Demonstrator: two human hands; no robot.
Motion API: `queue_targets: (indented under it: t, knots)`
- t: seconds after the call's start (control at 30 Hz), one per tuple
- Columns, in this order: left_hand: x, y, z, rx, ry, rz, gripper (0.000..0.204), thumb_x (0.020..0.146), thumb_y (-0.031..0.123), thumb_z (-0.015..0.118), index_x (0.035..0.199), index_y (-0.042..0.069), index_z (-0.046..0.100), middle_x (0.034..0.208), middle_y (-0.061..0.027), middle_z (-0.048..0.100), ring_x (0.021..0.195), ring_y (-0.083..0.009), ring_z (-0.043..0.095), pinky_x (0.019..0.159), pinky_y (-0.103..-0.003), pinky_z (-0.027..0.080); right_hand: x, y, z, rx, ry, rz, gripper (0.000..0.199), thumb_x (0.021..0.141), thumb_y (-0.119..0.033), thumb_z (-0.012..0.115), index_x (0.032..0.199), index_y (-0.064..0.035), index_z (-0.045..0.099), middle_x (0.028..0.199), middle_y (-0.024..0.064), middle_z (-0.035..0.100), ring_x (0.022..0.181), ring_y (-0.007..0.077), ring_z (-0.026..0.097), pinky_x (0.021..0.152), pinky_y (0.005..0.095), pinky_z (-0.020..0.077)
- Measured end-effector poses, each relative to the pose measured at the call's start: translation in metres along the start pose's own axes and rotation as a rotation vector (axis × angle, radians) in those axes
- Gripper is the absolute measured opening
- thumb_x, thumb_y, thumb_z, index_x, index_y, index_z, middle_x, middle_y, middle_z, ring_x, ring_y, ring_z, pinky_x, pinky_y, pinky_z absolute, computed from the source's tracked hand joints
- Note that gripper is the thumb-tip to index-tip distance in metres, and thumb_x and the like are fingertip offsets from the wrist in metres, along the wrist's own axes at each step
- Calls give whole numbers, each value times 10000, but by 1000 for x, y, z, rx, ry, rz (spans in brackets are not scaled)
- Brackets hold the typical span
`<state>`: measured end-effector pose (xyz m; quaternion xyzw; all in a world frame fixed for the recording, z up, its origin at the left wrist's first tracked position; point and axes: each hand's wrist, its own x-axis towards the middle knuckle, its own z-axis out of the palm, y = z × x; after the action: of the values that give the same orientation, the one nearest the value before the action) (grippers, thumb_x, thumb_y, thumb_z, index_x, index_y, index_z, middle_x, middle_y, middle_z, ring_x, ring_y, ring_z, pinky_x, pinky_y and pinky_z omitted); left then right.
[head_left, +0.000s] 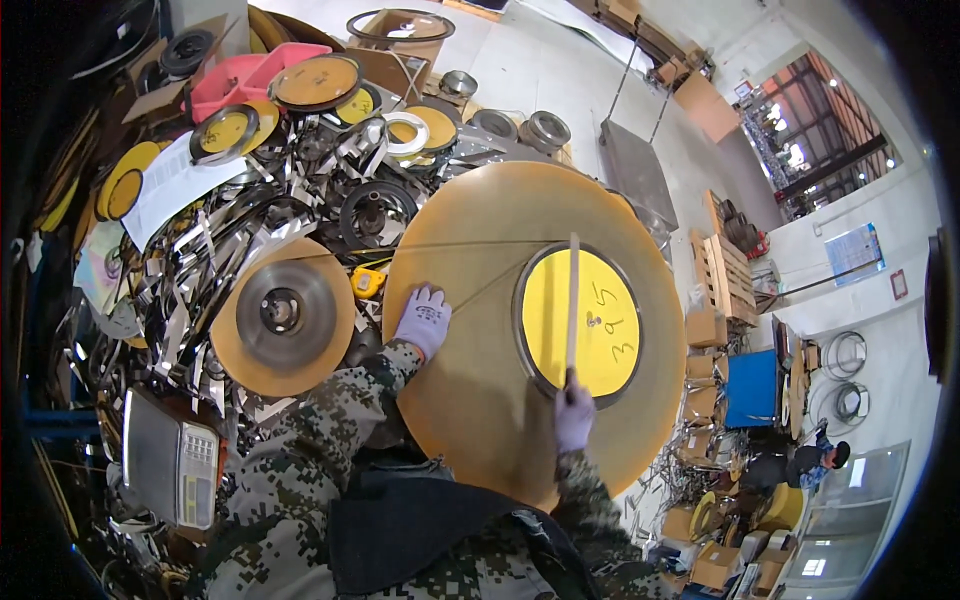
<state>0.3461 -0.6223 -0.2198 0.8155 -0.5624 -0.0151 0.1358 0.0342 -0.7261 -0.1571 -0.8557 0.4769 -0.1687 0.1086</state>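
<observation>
- The left hand, in a pale glove, lies flat with fingers spread on the left part of a large tan cardboard disc.
- The right hand, gloved too, is closed around the lower end of a thin pale strip.
- The strip stands upright across a yellow round label at the disc's centre.
- A smaller reel rests on tangled metal strip, just left of the disc.

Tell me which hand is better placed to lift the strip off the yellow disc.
Right. The right hand already grips the lower end of the strip lying across the yellow disc. The left hand rests flat on the big tan disc, away from the strip.
</observation>
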Motion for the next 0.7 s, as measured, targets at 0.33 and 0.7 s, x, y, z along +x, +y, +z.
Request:
queue_targets:
  t: [0.33, 0.7]
  knots:
    - [-10, 25, 3, -48, -26, -27, 221, 811, 218, 581, 958, 58, 621, 1139, -153, 535, 1168, -351, 454, 1025, -451, 331, 128, 32, 6, -110, -248, -14, 463, 783, -166, 524, 1236, -96, 594, 885, 258, 643, 844, 386, 641, 765, 459, 492]
    - [-10, 36, -3, -111, -8, -104, 197, 812, 190, 562, 942, 52, 619, 1110, -165, 537, 1149, -355, 459, 1002, -458, 340, 105, 31, 2, -141, -252, -74, 505, 775, -126, 569, 1275, -54, 570, 755, 185, 607, 718, 308, 610, 695, 401, 484]
